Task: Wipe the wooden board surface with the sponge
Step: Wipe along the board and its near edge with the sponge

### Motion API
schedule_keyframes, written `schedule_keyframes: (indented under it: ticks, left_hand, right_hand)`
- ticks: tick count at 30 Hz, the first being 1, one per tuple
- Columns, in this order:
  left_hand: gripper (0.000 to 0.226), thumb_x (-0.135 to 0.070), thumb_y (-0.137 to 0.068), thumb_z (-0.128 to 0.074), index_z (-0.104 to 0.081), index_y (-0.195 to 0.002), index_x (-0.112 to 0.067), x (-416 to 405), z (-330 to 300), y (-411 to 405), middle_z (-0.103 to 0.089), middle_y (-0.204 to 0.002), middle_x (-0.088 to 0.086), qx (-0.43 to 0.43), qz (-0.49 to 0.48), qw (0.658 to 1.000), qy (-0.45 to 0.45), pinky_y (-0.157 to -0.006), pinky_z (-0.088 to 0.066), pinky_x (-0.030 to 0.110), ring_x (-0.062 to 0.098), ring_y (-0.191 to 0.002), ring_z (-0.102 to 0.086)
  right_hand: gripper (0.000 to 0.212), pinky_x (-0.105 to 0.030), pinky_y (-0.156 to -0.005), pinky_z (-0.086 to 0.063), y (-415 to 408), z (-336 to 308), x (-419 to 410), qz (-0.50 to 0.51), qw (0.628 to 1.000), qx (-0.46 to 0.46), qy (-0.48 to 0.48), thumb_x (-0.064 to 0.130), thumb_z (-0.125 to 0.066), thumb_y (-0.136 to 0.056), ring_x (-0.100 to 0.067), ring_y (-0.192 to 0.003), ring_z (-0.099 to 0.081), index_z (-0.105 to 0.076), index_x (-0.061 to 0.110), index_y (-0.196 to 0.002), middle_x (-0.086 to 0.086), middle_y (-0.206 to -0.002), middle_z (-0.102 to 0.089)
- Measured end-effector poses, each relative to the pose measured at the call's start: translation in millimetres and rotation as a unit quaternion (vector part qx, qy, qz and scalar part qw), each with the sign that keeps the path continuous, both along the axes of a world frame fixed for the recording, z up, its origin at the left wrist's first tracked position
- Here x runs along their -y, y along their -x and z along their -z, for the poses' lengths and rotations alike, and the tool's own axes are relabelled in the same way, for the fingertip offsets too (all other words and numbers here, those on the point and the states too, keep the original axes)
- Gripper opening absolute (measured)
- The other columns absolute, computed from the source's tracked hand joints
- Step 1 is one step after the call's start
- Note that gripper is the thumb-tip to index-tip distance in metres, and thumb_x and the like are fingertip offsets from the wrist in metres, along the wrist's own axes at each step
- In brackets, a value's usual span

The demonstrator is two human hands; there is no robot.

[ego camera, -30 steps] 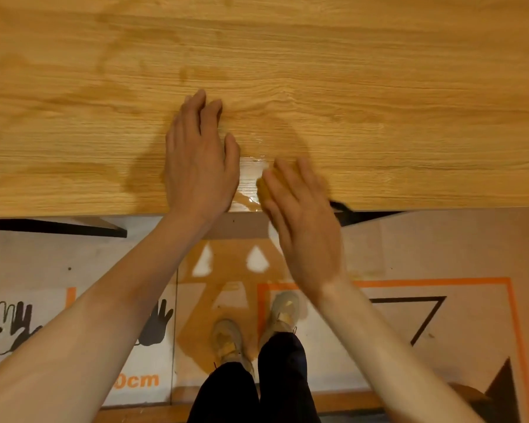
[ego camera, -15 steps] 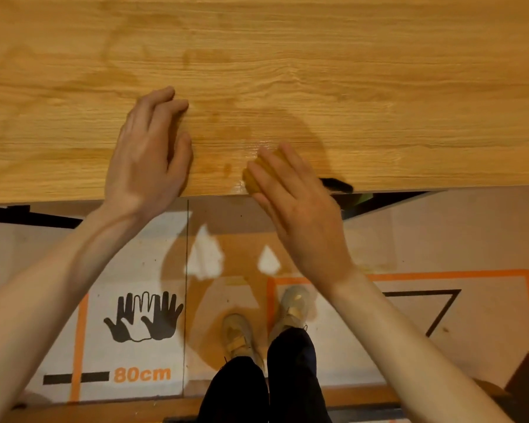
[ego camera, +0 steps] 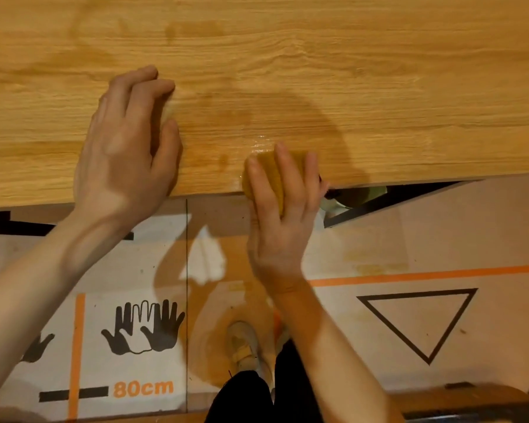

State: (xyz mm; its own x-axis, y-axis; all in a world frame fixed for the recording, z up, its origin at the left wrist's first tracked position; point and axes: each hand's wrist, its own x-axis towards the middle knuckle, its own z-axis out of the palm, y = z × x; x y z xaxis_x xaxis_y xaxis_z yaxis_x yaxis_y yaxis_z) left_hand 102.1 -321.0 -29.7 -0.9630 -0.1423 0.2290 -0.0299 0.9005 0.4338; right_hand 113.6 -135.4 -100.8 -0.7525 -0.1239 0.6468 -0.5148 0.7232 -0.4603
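The wooden board (ego camera: pixel 318 87), serving as the counter surface, is seen from above, its near edge running across the middle of the view. A yellow sponge (ego camera: pixel 271 175) is pressed against that near edge, partly on the board and partly overhanging it. The sponge is covered by the right hand (ego camera: pixel 283 215), whose fingers (ego camera: pixel 283 160) are laid fairly straight over its top; the grip is thus a flat press rather than a clenched hold, though the thumb side is hidden, so whether it wraps the sponge cannot be told. A glossy wet patch (ego camera: pixel 258 141) is visible on the wood just beyond the fingertips, with fainter damp streaks further up the board. The left hand (ego camera: pixel 129 154) is rested on the board to the left, well apart from the sponge, its fingers loosely curled and holding nothing. Below the board, a floor mat (ego camera: pixel 135 346) printed with black hand outlines, an "80cm" label (ego camera: pixel 143 389), orange lines and a black triangle (ego camera: pixel 417 322) is shown. A light shoe (ego camera: pixel 245 346) and dark trousers (ego camera: pixel 245 398) are seen at the bottom.
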Motion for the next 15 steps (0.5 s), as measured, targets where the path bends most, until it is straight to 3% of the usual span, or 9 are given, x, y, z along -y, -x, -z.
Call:
schedule_keyframes:
  ticks: [2,4,6,9,12,15]
  left_hand:
    - [0.042,-0.022,-0.105,-0.041,-0.048,-0.141,-0.002,-1,1,0,-0.044,-0.149,0.021,0.001,0.003,1.0,-0.003,-0.114,-0.036,0.042,0.031,-0.14,-0.042]
    - [0.043,-0.024,-0.105,-0.04,-0.048,-0.142,-0.003,-2,1,-2,-0.043,-0.15,0.019,0.006,-0.009,1.0,-0.01,-0.115,-0.033,0.038,0.03,-0.14,-0.042]
    - [0.043,-0.024,-0.104,-0.041,-0.048,-0.142,-0.004,-2,-1,-2,-0.043,-0.15,0.018,0.007,-0.016,1.0,-0.009,-0.113,-0.032,0.034,0.03,-0.139,-0.042]
    - [0.043,-0.024,-0.105,-0.04,-0.047,-0.142,-0.004,-2,-4,-2,-0.042,-0.151,0.017,0.01,-0.02,1.0,-0.005,-0.112,-0.033,0.038,0.031,-0.138,-0.042]
    - [0.044,-0.025,-0.106,-0.039,-0.047,-0.143,-0.004,-3,-6,-2,-0.041,-0.153,0.017,0.015,-0.016,1.0,0.001,-0.113,-0.034,0.039,0.03,-0.14,-0.041]
    - [0.044,-0.026,-0.107,-0.038,-0.046,-0.145,-0.005,-4,-8,-2,-0.039,-0.155,0.015,0.017,-0.007,1.0,-0.004,-0.114,-0.035,0.04,0.03,-0.141,-0.041]
  right_hand:
    - [0.047,-0.042,-0.122,-0.003,11,4,-38,-0.026,0.998,-0.019,-0.047,0.005,-0.055,-0.096,-0.015,-0.151,-0.002,-0.042,0.024,-0.136,0.002,-0.15,-0.032]
    - [0.034,-0.044,-0.122,-0.002,21,1,-77,-0.002,1.0,-0.005,-0.024,0.016,-0.041,-0.104,-0.017,-0.151,-0.005,-0.04,0.024,-0.137,0.007,-0.156,-0.024]
    - [0.033,-0.049,-0.121,-0.001,24,-2,-89,0.035,0.999,0.017,0.031,0.021,-0.033,-0.106,-0.018,-0.15,-0.003,-0.04,0.013,-0.137,-0.008,-0.154,-0.027]
    - [0.036,-0.051,-0.121,-0.001,14,-8,-44,0.086,0.992,0.033,0.083,0.007,-0.04,-0.1,-0.028,-0.145,-0.005,-0.041,0.005,-0.136,-0.023,-0.147,-0.029]
    - [0.047,-0.05,-0.121,-0.003,-9,-10,12,0.012,1.0,0.024,0.002,0.0,-0.048,-0.096,-0.028,-0.148,-0.01,-0.04,0.015,-0.139,-0.013,-0.148,-0.032]
    - [0.042,-0.044,-0.122,-0.009,-9,-14,15,-0.094,0.991,-0.002,-0.099,0.005,-0.046,-0.101,-0.03,-0.144,-0.027,-0.042,0.021,-0.14,-0.008,-0.149,-0.04]
